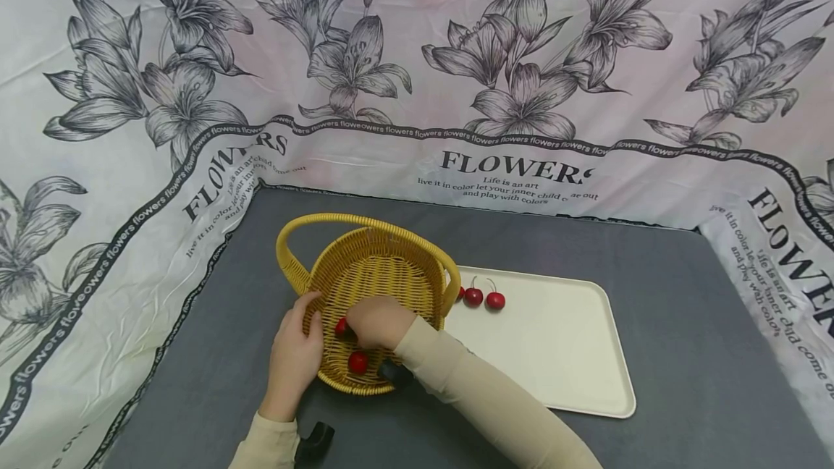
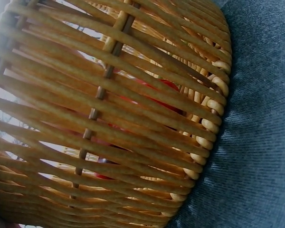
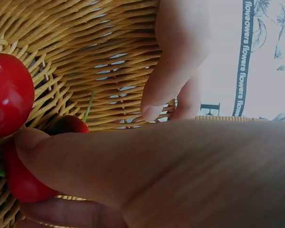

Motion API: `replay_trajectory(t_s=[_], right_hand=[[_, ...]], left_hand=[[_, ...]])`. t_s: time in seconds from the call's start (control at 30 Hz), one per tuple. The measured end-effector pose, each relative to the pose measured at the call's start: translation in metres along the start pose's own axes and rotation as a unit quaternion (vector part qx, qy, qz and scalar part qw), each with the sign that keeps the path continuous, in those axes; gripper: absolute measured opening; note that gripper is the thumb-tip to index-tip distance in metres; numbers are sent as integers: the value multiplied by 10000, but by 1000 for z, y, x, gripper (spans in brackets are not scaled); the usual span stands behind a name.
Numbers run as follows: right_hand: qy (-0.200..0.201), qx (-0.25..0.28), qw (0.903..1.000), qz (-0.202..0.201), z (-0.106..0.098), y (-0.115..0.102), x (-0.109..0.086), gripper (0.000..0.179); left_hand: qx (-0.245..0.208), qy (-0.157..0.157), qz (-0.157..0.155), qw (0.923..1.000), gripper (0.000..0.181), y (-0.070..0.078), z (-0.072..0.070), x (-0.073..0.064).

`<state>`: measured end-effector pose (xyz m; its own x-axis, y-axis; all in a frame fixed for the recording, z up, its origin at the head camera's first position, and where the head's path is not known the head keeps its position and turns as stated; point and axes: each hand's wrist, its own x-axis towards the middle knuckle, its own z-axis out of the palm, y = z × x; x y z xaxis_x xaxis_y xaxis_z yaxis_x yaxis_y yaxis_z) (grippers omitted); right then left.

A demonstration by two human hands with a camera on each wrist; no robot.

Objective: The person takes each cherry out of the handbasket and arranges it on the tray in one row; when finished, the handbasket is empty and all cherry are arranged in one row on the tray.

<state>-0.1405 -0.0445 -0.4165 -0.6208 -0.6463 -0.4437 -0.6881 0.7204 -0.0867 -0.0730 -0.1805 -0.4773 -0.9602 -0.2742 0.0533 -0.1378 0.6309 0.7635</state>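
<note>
A yellow wicker basket with an arched handle stands in the middle of the head view. My left hand grips its left wall, thumb over the inner side. Down inside the basket, my right hand pinches a red cherry between thumb and fingers. Close by in the right wrist view are a large-looking cherry and a darker one with a green stem, partly behind the thumb. In the head view one cherry lies near the basket's front. Through the weave, the left wrist view shows bits of red.
A cream tray lies right of the basket, partly behind the right sleeve. Near its back left edge sit two cherries with stems, plus another partly covered by the handle. Flower-printed cloth surrounds the grey tabletop.
</note>
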Motion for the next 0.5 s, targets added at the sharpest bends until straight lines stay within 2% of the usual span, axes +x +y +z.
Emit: replay_trajectory(t_s=[0.3, 0.4, 0.5], right_hand=[[-19, 249, 9997, -73, -4, 1, -3, 13], [270, 350, 9988, -225, -7, 4, -12, 11], [705, 512, 9953, -427, -12, 9, -31, 11]], left_hand=[[5, 5, -19, 10000, 36, 1, -1, 0], [23, 25, -5, 10000, 36, 1, 0, 0], [59, 65, 21, 10000, 36, 0, 1, -1]])
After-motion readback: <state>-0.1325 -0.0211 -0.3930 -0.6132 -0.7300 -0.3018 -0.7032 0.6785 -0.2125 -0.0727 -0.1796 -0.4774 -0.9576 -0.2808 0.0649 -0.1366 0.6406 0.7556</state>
